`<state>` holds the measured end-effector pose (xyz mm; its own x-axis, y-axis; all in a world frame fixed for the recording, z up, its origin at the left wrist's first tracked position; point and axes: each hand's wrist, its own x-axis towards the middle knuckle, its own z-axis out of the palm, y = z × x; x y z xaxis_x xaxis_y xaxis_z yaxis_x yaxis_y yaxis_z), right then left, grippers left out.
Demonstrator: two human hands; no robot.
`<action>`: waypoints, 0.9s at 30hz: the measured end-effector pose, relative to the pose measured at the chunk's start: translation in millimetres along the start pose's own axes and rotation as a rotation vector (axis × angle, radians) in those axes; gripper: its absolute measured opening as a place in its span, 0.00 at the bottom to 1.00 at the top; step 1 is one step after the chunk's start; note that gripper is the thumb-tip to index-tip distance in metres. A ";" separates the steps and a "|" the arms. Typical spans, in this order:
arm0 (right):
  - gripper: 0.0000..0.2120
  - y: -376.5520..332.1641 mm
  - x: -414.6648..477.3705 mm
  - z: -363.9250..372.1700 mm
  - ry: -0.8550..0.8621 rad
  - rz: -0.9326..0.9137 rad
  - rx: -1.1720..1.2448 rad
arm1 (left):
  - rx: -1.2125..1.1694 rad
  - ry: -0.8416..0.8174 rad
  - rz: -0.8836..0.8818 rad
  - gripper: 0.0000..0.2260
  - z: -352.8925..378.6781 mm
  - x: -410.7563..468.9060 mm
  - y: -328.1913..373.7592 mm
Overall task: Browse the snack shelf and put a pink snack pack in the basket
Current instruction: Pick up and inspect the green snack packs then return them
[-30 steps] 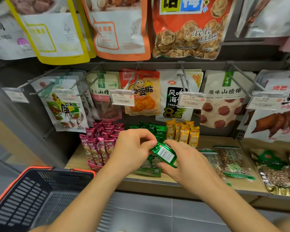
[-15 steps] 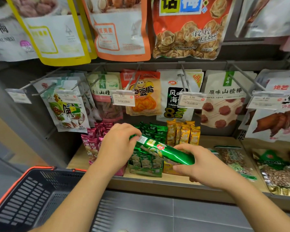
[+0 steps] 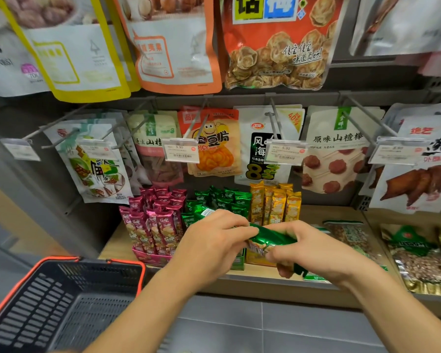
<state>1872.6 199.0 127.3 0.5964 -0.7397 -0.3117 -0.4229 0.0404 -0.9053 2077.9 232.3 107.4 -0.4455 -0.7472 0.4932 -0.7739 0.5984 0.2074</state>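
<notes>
Both hands hold one green snack pack [image 3: 270,239] in front of the wooden shelf [image 3: 115,247]. My left hand [image 3: 211,247] pinches its left end. My right hand [image 3: 318,252] grips its right end from above. Several pink snack packs [image 3: 153,220] stand upright in a pink display box at the shelf's left, just left of my left hand. The dark basket [image 3: 61,304] with an orange rim sits at the lower left, with nothing in the part I can see.
Green packs [image 3: 222,200] and yellow packs [image 3: 275,202] stand beside the pink ones. Flat bags of nuts [image 3: 418,258] lie on the shelf at right. Snack bags hang on metal hooks [image 3: 362,115] with price tags [image 3: 180,150] above. Grey floor tiles lie below.
Both hands have turned the green pack, which tilts down to the right now, and the view has shifted slightly closer to the shelf.
</notes>
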 end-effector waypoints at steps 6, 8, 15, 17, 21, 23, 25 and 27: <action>0.24 -5.7 -1.2 -0.2 0.241 -0.130 0.148 | -0.061 0.113 -0.180 0.11 -5.9 0.2 -13.2; 0.22 -5.1 -0.8 -1.1 0.355 -0.214 0.027 | -0.106 0.111 -0.248 0.13 -7.0 -0.9 -14.1; 0.19 -0.7 4.3 10.5 0.472 -0.334 -0.306 | -0.250 0.087 -0.241 0.13 -3.9 4.7 5.6; 0.19 2.4 5.4 12.1 0.464 -0.355 -0.330 | -0.336 0.145 -0.273 0.12 -6.0 7.8 9.7; 0.15 7.2 7.5 16.4 0.403 -0.394 -0.351 | -0.458 0.225 -0.322 0.10 -9.6 11.8 17.0; 0.14 7.3 8.7 18.6 0.377 -0.424 -0.360 | -0.484 0.238 -0.345 0.09 -10.3 12.7 18.6; 0.15 7.4 10.5 20.8 0.374 -0.458 -0.378 | -0.546 0.237 -0.422 0.08 -11.4 13.2 17.0; 0.15 8.1 12.3 22.8 0.411 -0.459 -0.379 | -0.654 0.243 -0.515 0.09 -13.6 13.7 13.5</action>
<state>1892.1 205.5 109.6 0.4978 -0.8219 0.2770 -0.4434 -0.5156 -0.7331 2067.4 234.1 128.5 0.0557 -0.9329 0.3557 -0.4055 0.3044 0.8619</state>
